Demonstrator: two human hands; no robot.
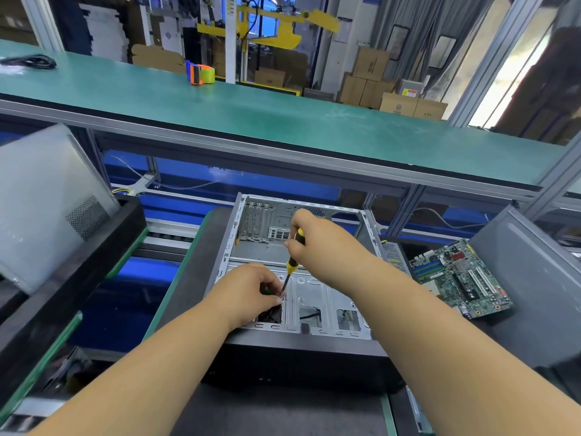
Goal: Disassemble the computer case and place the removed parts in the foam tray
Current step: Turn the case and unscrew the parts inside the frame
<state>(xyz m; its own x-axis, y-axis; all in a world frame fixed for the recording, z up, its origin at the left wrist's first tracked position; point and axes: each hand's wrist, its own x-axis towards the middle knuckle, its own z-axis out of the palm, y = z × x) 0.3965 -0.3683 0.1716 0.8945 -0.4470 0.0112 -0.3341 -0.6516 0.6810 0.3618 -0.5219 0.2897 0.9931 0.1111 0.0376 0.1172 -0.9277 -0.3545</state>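
An open metal computer case (pixel 317 294) lies on its side in front of me, its inside bare. My right hand (pixel 314 237) grips a yellow-and-black screwdriver (pixel 292 262), held nearly upright with its tip low at the case's front left bay. My left hand (pixel 251 291) is curled around the screwdriver's tip, fingers pinched at a small part that I cannot make out. A green motherboard (pixel 462 278) rests to the right in a dark foam tray (pixel 496 322).
A grey side panel (pixel 47 199) leans in a black tray at the left. Another grey panel (pixel 528 278) stands at the right. A green shelf (pixel 251 108) runs above, carrying an orange-blue tape dispenser (pixel 201 72) and a black cable (pixel 31 62).
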